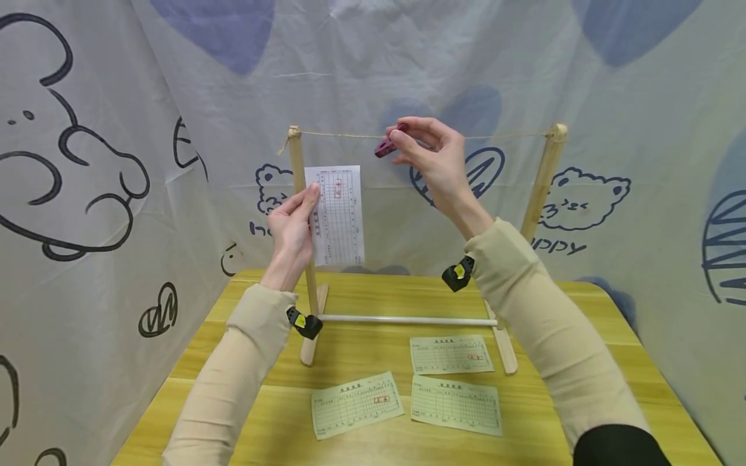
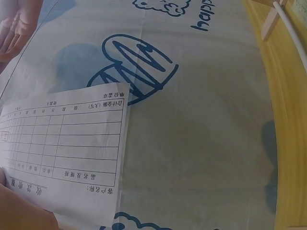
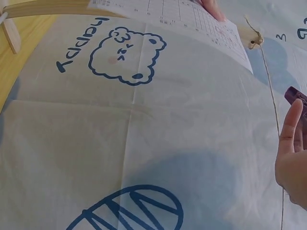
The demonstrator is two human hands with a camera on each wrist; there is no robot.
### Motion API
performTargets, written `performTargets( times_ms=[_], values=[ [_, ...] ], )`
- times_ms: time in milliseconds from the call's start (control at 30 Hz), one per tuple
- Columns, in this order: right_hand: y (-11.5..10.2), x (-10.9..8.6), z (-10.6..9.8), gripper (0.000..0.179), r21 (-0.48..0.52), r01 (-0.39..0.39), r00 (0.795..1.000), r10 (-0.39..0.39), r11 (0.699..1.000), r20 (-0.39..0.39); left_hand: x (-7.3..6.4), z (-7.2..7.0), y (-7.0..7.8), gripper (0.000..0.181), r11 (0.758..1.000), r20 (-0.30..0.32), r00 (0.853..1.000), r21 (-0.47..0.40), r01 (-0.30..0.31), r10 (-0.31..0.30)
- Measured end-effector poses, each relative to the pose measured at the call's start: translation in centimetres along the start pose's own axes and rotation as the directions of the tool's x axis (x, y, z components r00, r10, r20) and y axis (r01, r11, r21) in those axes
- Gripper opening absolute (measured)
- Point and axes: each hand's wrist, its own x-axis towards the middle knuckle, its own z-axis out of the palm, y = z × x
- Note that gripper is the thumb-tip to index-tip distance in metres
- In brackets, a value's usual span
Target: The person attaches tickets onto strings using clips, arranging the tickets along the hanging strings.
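1. Nearest on the wood-grained table (image 1: 373,372), thin pale-green forms lie flat: a left one (image 1: 357,405), a front-right one (image 1: 456,406) and a rear one (image 1: 451,355); a brushing sleeve or a draught could shift such light sheets

2. The left hand (image 1: 294,226) pinches the white form (image 1: 340,220) at its side edge, thumb on the printed face; the sheet stands upright near the left post, its top below the cord, and held only at one edge it could bend, crease or slip sideways

3. The right hand (image 1: 434,155) has thumb and fingers closed on a small, dark purple clip (image 1: 384,148); a slight grip could let it twist or drop, and whether its jaws are parted I cannot tell

4. The thin, twine-like cord (image 1: 338,134) runs between the pale wooden left post (image 1: 298,158) and right post (image 1: 544,178); a pull could make it sag or tip the light frame, braced low by a smooth white rod (image 1: 402,320)

5. Behind hangs creased cloth (image 1: 233,129), printed with rounded cartoons
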Motion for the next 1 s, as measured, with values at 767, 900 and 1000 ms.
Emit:
performTargets(
  times_ms=[767,900,1000],
  values=[
    [0.3,2.2,3.7,0.018,-0.039,-0.022,0.994,0.018,0.999,-0.107,0.4,0.3,0.6,0.009,1.0,0.005,1.0,-0.01,-0.01,0.01],
    [0.4,2.4,4.2,0.019,-0.07,-0.01,0.994,0.003,0.997,-0.107,0.4,0.3,0.7,0.009,1.0,0.007,1.0,-0.008,-0.008,0.008],
    [0.5,2.6,4.5,0.019,-0.101,-0.009,0.994,-0.002,0.995,-0.106,0.4,0.2,0.8,0.012,1.0,0.006,1.0,0.016,-0.016,0.016]
  ],
)
